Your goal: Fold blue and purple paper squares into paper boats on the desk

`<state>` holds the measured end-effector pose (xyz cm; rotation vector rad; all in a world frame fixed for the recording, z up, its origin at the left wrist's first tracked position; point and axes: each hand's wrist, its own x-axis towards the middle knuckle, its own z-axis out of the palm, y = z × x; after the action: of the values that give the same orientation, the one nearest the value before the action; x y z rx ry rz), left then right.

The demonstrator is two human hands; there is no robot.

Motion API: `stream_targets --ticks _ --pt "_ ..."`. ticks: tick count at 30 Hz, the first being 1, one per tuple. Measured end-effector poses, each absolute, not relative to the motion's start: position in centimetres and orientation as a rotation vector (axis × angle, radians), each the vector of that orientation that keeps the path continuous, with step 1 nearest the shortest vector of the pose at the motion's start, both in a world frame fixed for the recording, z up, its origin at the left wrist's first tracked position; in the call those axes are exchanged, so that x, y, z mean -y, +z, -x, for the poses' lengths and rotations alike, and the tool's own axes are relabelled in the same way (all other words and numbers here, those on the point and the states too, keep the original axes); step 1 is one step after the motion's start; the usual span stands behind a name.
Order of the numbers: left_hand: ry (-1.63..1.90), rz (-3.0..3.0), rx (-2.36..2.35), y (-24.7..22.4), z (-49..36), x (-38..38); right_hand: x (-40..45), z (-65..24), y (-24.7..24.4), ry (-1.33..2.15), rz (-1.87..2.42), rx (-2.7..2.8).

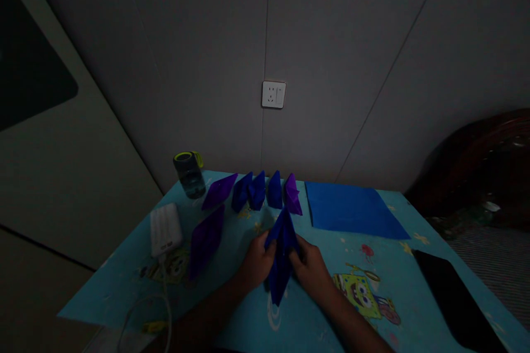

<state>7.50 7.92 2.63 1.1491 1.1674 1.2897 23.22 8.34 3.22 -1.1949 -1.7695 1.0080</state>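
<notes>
A dark blue folded paper boat (281, 256) is held upright over the table's front middle, its pointed ends toward the wall and toward me. My left hand (259, 259) grips its left side, the thumb pressed on the paper. On the right side, my right hand (307, 265) closes round the edge with its thumb inside the fold. Behind it stands a row of folded paper boats: blue ones (256, 190) and a purple one (292, 194) at the right end. Two flatter purple paper boats (219, 191) (207, 241) lie to the left.
Blue paper sheets (356, 209) lie at the back right of the cartoon-printed table (331, 331). A black phone-like slab (455, 298) is near the right edge. On the left are a water bottle (190, 176) and a white power bank (165, 229) with a cable (166, 287).
</notes>
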Motion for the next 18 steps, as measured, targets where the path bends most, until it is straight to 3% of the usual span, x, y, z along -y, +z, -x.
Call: stream_targets --ticks 9,18 --pt "1.188 -0.996 -0.997 3.8 -7.2 -7.0 -8.3 -23.1 4.0 1.087 1.183 1.612" --pt "1.235 -1.342 -1.199 2.5 -6.7 -8.2 -8.1 -23.6 3.7 0.689 1.245 1.819"
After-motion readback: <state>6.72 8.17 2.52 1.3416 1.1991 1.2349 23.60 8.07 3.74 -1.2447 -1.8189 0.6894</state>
